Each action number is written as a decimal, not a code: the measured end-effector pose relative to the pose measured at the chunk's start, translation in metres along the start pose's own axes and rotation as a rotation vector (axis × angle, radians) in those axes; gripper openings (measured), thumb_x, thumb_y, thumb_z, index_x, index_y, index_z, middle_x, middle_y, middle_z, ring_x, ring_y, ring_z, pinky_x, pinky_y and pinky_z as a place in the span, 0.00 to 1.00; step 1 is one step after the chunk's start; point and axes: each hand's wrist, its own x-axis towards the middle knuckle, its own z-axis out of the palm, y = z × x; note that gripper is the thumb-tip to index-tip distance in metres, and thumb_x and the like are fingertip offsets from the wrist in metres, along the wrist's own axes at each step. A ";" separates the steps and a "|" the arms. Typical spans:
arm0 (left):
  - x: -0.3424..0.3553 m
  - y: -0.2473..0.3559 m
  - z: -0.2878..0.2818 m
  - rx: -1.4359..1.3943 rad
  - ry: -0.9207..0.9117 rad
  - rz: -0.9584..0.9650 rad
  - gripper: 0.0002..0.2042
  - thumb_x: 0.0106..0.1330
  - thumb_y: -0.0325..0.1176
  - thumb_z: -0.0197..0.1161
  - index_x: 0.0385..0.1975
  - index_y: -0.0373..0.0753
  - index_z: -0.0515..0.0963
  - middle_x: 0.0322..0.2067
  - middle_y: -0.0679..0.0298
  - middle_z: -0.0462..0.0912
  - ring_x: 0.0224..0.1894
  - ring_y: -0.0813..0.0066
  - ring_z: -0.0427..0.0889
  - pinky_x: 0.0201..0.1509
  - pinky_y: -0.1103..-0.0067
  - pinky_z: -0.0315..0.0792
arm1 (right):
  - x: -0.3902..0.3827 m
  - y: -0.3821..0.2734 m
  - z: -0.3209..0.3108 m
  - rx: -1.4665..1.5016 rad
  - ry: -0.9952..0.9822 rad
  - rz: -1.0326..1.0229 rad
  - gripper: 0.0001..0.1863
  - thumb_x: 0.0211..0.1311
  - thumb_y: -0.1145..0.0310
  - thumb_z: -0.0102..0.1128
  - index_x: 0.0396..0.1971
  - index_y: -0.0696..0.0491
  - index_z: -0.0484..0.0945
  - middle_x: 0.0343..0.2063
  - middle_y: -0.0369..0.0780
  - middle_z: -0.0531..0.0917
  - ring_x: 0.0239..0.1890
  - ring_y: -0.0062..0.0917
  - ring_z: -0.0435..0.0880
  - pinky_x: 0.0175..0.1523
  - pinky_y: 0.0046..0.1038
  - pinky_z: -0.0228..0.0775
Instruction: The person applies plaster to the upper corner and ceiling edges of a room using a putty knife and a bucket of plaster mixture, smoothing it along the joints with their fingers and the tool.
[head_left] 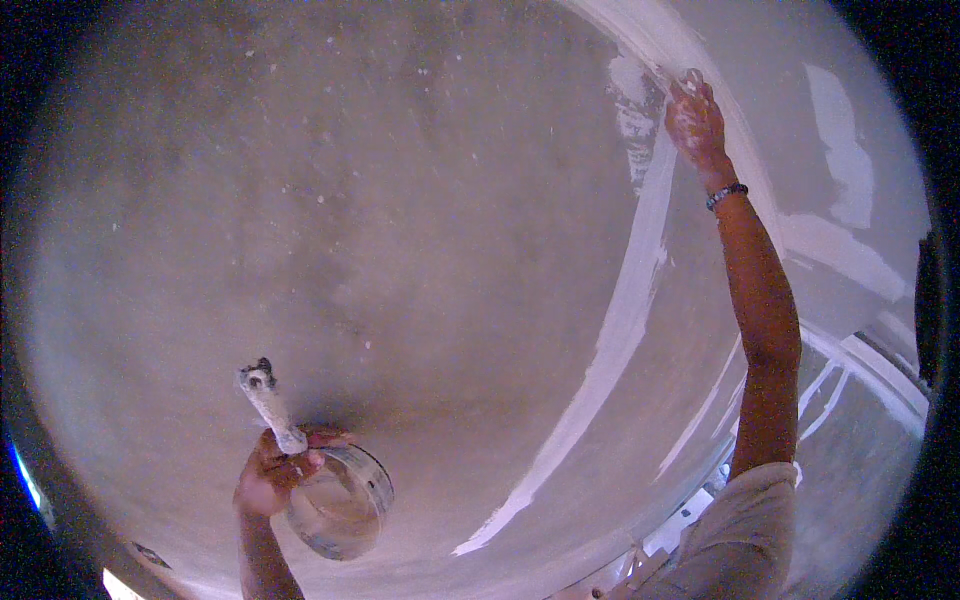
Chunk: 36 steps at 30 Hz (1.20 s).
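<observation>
My left hand [263, 478] is closed at the rim of a round bucket [381, 478], whose open mouth shows a pale, smeared inside. A tool with a white-crusted handle [268, 405] sticks up from the same grip; its other end is hidden. High at the right, my right hand [697, 120] is closed around a small white-smeared tool [691, 77] against the wall. Its working end is too small to make out. White smears cover the fingers. Beside this hand, a long white strip of filler [625, 310] runs down the grey-brown wall [400, 230], and a rough white patch [633, 115] lies to its left.
A pale filler band [755, 160] follows the bend between the wall and the grey surface at the right. More white patches [842, 150] mark that surface. Below my right arm are a bright opening [690, 515] and white-edged framing [880, 375].
</observation>
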 end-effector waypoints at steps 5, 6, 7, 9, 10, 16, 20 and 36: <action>-0.011 -0.022 -0.010 0.066 0.127 -0.097 0.17 0.56 0.29 0.63 0.44 0.32 0.71 0.42 0.56 0.81 0.46 0.65 0.78 0.49 0.74 0.70 | 0.002 0.000 0.002 -0.101 -0.044 -0.142 0.34 0.45 0.67 0.64 0.58 0.42 0.68 0.61 0.43 0.64 0.52 0.33 0.70 0.53 0.38 0.64; -0.014 -0.030 -0.017 0.092 0.123 -0.094 0.18 0.55 0.31 0.63 0.44 0.32 0.71 0.41 0.56 0.81 0.46 0.65 0.78 0.49 0.73 0.70 | 0.003 0.002 -0.006 -0.161 -0.078 -0.119 0.33 0.47 0.66 0.62 0.58 0.42 0.67 0.60 0.43 0.64 0.52 0.33 0.70 0.52 0.38 0.64; -0.016 -0.039 -0.025 0.117 0.120 -0.091 0.18 0.54 0.32 0.64 0.44 0.32 0.71 0.41 0.56 0.81 0.45 0.65 0.79 0.48 0.73 0.70 | 0.002 0.004 -0.012 -0.206 -0.064 -0.150 0.32 0.49 0.66 0.60 0.59 0.41 0.66 0.60 0.44 0.65 0.51 0.33 0.70 0.51 0.38 0.64; -0.016 -0.060 -0.038 0.078 0.136 -0.001 0.18 0.57 0.33 0.62 0.46 0.35 0.69 0.37 0.60 0.79 0.39 0.70 0.77 0.41 0.76 0.71 | -0.007 0.008 -0.026 -0.305 -0.117 -0.167 0.31 0.52 0.66 0.56 0.60 0.40 0.65 0.58 0.45 0.66 0.50 0.34 0.69 0.49 0.39 0.65; -0.014 -0.071 -0.046 0.151 0.280 -0.010 0.19 0.58 0.33 0.61 0.48 0.37 0.68 0.35 0.62 0.77 0.36 0.72 0.76 0.37 0.77 0.72 | -0.018 0.009 -0.034 -0.359 -0.184 -0.150 0.30 0.54 0.66 0.53 0.60 0.39 0.65 0.57 0.45 0.66 0.50 0.35 0.70 0.48 0.38 0.65; -0.022 -0.087 -0.045 0.078 0.359 0.044 0.24 0.51 0.40 0.67 0.45 0.36 0.71 0.35 0.63 0.81 0.35 0.73 0.78 0.37 0.79 0.71 | -0.069 0.031 -0.037 -0.610 -0.548 -0.008 0.29 0.57 0.71 0.50 0.60 0.40 0.62 0.55 0.44 0.68 0.51 0.32 0.70 0.47 0.34 0.67; -0.022 -0.071 -0.031 0.225 0.382 -0.069 0.22 0.51 0.41 0.66 0.44 0.37 0.71 0.33 0.66 0.80 0.34 0.76 0.77 0.32 0.83 0.69 | -0.050 0.036 -0.015 -0.197 -0.237 0.029 0.26 0.61 0.66 0.51 0.61 0.42 0.61 0.54 0.40 0.70 0.48 0.27 0.71 0.48 0.31 0.67; -0.022 -0.064 -0.026 0.166 0.327 0.099 0.26 0.49 0.46 0.65 0.44 0.34 0.72 0.37 0.60 0.81 0.36 0.71 0.79 0.41 0.78 0.71 | -0.031 0.038 0.022 0.165 -0.323 0.190 0.28 0.61 0.62 0.53 0.61 0.49 0.60 0.50 0.40 0.73 0.43 0.27 0.69 0.47 0.27 0.66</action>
